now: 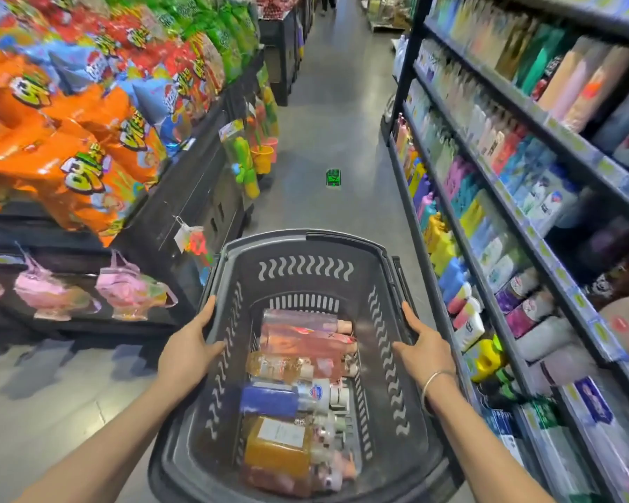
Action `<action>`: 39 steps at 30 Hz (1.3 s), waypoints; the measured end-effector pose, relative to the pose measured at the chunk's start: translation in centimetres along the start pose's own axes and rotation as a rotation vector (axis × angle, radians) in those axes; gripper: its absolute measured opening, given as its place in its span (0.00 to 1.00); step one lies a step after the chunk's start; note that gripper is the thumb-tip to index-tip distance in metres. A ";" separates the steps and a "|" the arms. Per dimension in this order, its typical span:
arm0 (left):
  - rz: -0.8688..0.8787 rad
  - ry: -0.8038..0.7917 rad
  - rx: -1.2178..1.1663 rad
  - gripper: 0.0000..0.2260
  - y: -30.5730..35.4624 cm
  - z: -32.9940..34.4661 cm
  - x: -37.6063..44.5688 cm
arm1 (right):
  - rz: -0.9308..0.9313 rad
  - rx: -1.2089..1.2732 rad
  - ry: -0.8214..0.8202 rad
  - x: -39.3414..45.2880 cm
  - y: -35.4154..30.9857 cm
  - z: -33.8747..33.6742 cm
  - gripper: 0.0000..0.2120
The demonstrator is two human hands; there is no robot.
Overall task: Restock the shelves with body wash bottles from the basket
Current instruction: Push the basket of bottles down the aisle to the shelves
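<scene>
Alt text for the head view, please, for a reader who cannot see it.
Both hands, left hand and right hand, grip the side rims of a dark plastic basket holding body wash bottles lying on their sides. It sits in a store aisle between snack bags and toiletry shelves.

No text readable: lettering on orange snack bags [69,150] and basket's bottle labels [282,432] too blurred.
</scene>
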State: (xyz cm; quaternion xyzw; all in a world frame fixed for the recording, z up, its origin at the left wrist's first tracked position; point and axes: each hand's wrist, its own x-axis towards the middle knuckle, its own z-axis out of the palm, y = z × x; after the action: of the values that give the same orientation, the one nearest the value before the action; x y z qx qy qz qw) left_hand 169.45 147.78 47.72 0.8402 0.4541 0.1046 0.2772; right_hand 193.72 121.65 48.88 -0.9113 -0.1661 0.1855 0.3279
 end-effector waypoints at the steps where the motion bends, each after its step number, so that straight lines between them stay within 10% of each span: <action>1: -0.004 -0.005 0.004 0.39 0.1 0.2 2.3 | 0.003 0.010 0.003 1.9 -0.9 0.5 0.34; 24: -0.092 -0.053 0.039 0.39 2.6 7.9 37.3 | -0.002 -0.058 0.017 36.5 -9.0 8.6 0.35; 39: -0.088 -0.104 0.034 0.39 -5.5 24.2 50.0 | 0.087 -0.060 0.035 50.3 -0.4 23.2 0.36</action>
State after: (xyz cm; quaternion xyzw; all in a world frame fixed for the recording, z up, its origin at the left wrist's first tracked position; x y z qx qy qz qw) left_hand 204.21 182.26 20.85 0.8284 0.4773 0.0408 0.2904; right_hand 227.35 155.70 21.04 -0.9303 -0.1259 0.1785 0.2947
